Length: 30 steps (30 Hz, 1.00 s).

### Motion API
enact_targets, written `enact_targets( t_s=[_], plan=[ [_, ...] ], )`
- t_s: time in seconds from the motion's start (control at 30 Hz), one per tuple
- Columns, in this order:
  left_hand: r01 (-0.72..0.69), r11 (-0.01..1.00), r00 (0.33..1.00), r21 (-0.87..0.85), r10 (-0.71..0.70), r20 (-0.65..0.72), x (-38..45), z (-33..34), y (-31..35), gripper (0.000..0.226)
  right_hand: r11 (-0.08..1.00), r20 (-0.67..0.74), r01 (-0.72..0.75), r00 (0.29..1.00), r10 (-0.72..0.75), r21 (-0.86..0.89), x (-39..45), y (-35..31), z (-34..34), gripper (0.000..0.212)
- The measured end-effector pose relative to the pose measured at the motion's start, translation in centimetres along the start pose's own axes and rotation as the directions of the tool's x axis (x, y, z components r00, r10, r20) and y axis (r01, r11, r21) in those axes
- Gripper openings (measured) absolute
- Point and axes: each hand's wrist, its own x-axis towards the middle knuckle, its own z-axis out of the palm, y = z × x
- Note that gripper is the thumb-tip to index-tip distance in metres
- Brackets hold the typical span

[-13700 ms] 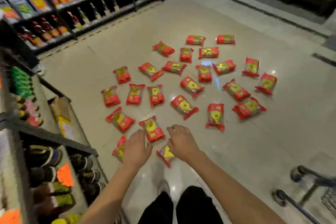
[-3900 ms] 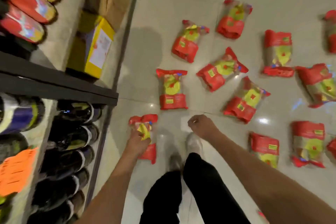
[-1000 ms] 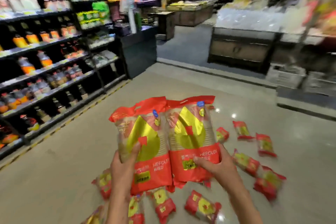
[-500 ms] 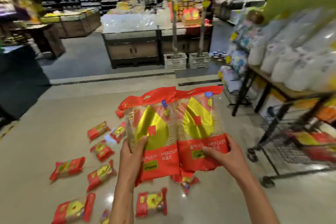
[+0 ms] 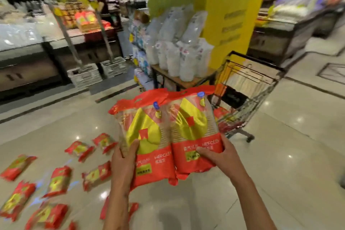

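Note:
I hold two red and gold packets side by side at chest height, upright. My left hand [image 5: 124, 158] grips the lower left edge of the left packet [image 5: 147, 136], thumb on its front. My right hand [image 5: 222, 155] grips the lower right corner of the right packet [image 5: 194, 129], thumb across its red band. Just beyond the packets stands a wire shopping cart [image 5: 248, 87], with red packets lying in its basket. Several more of the same packets [image 5: 57, 179] lie scattered on the tiled floor at the lower left.
A yellow pillar [image 5: 218, 15] rises behind the cart. A low wooden table [image 5: 186, 80] stacked with white bags stands left of the cart. Display counters and white crates [image 5: 85, 75] line the far left. Shelves with goods [image 5: 291, 22] stand at the right.
The view has swung right with both packets still held. The cart now stands directly behind the packets, and the floor packets have slid to the lower left.

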Motion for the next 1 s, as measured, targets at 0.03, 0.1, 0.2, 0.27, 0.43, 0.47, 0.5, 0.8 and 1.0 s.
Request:
enact_targets(
  t_s=[0.03, 0.1, 0.2, 0.27, 0.43, 0.47, 0.5, 0.8, 1.0],
  plan=[
    [0.008, 1.000, 0.999, 0.004, -0.008, 0.039, 0.7, 2.3, 0.1, 0.066, 1.000, -0.024, -0.013, 1.000, 0.013, 0.007, 1.0, 0.7, -1.6, 0.075],
    [0.012, 1.000, 0.994, 0.016, -0.014, 0.107, 2.3, 6.6, -0.1, 0.046, 0.999, -0.077, -0.038, 0.996, 0.039, 0.017, 3.3, 1.6, -4.4, 0.075],
    [0.030, 0.999, 0.987, 0.039, -0.035, 0.155, 5.5, 12.7, -0.4, 0.034, 0.999, -0.153, -0.046, 0.987, 0.043, -0.016, 7.5, 2.9, -7.5, 0.078],
    [0.061, 0.998, 0.980, 0.015, -0.063, 0.188, 8.1, 17.2, -0.4, 0.042, 0.997, -0.182, -0.064, 0.982, 0.056, -0.039, 11.1, 3.6, -9.6, 0.079],
    [0.169, 0.985, 0.942, -0.016, -0.157, 0.298, 14.5, 29.2, -0.6, 0.030, 0.987, -0.257, -0.127, 0.961, 0.098, -0.096, 20.5, 3.6, -16.1, 0.070],
    [0.189, 0.982, 0.937, -0.024, -0.173, 0.304, 15.4, 31.4, -0.6, 0.030, 0.983, -0.274, -0.134, 0.957, 0.096, -0.123, 22.2, 3.7, -17.4, 0.076],
    [0.202, 0.979, 0.932, -0.024, -0.184, 0.313, 16.4, 33.6, -0.7, 0.034, 0.979, -0.288, -0.149, 0.952, 0.104, -0.137, 23.9, 3.8, -18.7, 0.083],
    [0.296, 0.955, 0.923, -0.020, -0.281, 0.262, 23.3, 46.0, -0.9, 0.034, 0.971, -0.213, -0.200, 0.962, 0.168, -0.135, 38.0, 5.4, -25.9, 0.070],
    [0.331, 0.942, 0.935, 0.062, -0.336, 0.115, 26.9, 52.3, -3.6, 0.061, 0.951, -0.030, -0.290, 0.957, 0.288, -0.107, 50.5, 9.9, -28.1, 0.062]
  ],
)
